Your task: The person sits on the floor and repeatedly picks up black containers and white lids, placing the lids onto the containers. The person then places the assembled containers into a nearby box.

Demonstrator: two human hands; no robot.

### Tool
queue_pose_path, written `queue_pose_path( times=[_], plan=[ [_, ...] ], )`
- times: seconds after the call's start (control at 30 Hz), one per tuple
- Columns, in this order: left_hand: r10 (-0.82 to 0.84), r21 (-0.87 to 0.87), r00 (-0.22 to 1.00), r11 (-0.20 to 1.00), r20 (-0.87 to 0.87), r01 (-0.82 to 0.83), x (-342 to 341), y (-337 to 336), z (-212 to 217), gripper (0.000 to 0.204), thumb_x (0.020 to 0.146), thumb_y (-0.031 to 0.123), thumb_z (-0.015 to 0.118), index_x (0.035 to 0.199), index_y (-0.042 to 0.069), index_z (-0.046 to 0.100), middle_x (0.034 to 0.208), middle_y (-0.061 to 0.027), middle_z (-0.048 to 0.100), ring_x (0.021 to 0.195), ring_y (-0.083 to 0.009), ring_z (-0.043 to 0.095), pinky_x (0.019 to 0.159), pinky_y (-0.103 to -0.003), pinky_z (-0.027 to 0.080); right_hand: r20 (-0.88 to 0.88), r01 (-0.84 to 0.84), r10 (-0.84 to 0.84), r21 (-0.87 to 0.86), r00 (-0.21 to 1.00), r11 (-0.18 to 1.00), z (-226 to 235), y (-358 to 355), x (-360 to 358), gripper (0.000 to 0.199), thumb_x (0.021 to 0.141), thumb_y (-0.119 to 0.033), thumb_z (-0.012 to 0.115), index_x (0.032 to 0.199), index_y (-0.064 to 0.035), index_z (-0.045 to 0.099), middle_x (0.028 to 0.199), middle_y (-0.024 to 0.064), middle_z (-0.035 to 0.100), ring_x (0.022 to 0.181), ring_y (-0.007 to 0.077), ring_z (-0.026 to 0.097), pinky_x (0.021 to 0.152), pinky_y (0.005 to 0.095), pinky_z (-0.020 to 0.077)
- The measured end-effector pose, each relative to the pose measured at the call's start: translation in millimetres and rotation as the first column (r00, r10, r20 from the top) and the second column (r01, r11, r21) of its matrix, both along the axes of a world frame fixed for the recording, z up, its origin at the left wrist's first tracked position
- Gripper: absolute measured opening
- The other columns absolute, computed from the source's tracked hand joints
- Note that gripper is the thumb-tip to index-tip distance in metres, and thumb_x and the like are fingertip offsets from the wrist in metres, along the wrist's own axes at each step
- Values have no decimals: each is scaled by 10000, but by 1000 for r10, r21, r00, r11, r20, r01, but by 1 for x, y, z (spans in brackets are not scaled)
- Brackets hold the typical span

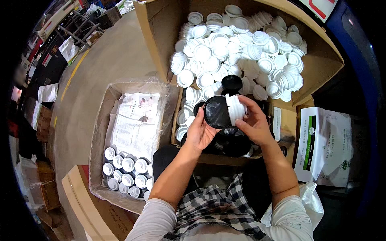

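Note:
My left hand [202,131] is closed around the rim of a black round plastic cap [217,112], its flat face turned up toward me. Closed on a white stepped plastic ring [236,110], my right hand [256,123] holds it against the right side of the black cap; whether the two are joined I cannot tell. Just beyond them lies another black cap [232,82]. Below my hands, more black pieces [231,143] sit in a carton, partly hidden. A large cardboard box [149,40] beyond holds a heap of white stepped pieces [220,50].
At left, a plastic-lined carton [96,160] holds rows of white-topped black pieces [128,164] and a printed paper sheet [134,120]. A cardboard flap [86,205] sticks out at lower left. A white printed bag [325,146] lies at right, near a clear plastic bag [313,201].

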State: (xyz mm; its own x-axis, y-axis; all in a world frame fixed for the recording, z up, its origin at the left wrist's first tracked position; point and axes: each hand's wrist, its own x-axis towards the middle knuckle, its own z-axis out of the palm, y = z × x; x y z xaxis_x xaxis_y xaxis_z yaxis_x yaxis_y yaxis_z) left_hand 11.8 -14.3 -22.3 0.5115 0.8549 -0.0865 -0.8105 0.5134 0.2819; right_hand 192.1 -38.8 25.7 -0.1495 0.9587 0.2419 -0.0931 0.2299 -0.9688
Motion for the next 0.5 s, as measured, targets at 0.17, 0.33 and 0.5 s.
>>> queue_pose_path(
  times=[0.17,0.33,0.5],
  plan=[
    [30,-30,997,999,68,-28,1,-3,6,397,953,268,292,1303,83,329,1315,-117,405,1202,-273,412,974,-458,364,557,172,-439,466,705,868,16,-3,-6,579,631,-117,736,1156,-62,497,1183,110,487,1060,250,474,853,343,415],
    [-11,56,988,998,156,2,1,-7,12,419,937,236,314,1320,66,316,1349,-109,371,1245,-269,355,1005,-456,306,542,173,-558,602,629,779,18,-3,-13,607,564,-249,780,1102,-92,546,1031,105,523,926,296,485,768,385,430],
    [94,166,996,982,-1,-93,7,-11,13,387,948,213,321,1286,26,347,1289,-119,426,1197,-249,402,1015,-386,306,536,143,-548,619,642,772,12,-4,-22,626,561,-270,774,1116,-89,545,1033,107,523,922,294,487,766,382,431]
  ],
)
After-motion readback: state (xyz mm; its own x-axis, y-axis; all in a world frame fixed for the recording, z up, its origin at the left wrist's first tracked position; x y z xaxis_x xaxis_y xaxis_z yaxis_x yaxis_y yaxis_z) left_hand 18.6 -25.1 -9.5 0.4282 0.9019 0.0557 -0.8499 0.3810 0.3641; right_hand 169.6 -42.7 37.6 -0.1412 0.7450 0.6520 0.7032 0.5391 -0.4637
